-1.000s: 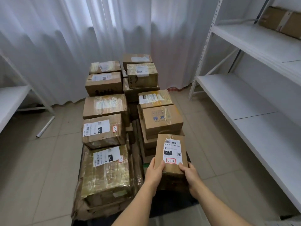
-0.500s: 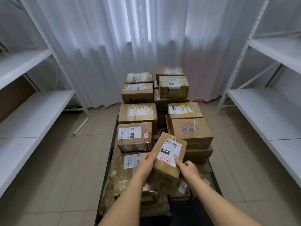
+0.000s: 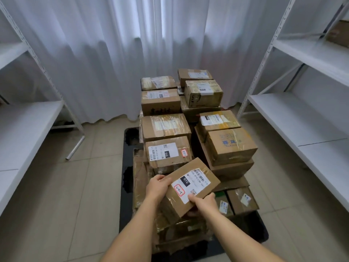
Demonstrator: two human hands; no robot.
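A person's two bare arms reached forward over a cart-load of taped cardboard parcels (image 3: 166,127) stacked on a dark platform (image 3: 128,178) in a narrow storeroom. Both hands held one small parcel (image 3: 184,172) just above the near end of the pile, tilted, with its white shipping label and a red-edged handwritten sticker (image 3: 179,190) facing up. The left hand (image 3: 157,187) gripped the parcel's left end with its fingers curled round the edge. The right hand (image 3: 203,203) clasped the near corner, thumb on top and fingers tucked beneath. The work looked barely begun: this parcel was lifted but not yet shelved, and well over a dozen were still stacked. White metal shelving stood on the left (image 3: 24,125) and the right (image 3: 302,118), with one brown box (image 3: 340,33) on an upper right shelf. White curtains (image 3: 113,53) hung behind. The stacked parcels crowded close below the hands, though the way to either rack seemed open.
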